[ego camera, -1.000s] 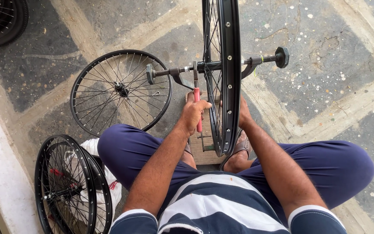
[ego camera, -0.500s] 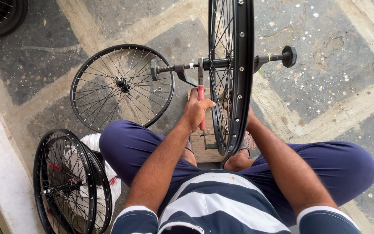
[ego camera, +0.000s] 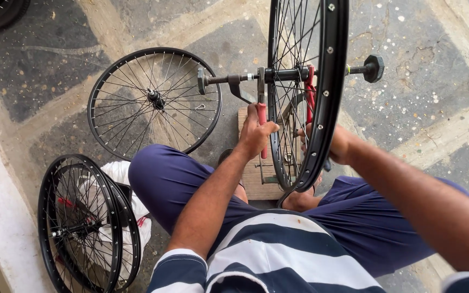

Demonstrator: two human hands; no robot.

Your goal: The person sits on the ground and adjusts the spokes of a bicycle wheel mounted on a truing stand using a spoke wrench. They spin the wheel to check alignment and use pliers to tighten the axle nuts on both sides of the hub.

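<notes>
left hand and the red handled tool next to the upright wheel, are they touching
Touching. The head view shows the left hand with its fingers closed around the red-handled tool, beside the upright black wheel mounted on its axle; no gap shows between them.

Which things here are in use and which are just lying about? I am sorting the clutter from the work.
In use:
- upright wheel on its axle stand
- red-handled tool, gripped by the left hand
- right hand, at the rim
- wooden board under the stand

Lying about:
- flat wheel on the floor
- stacked wheels against a white bag
</notes>
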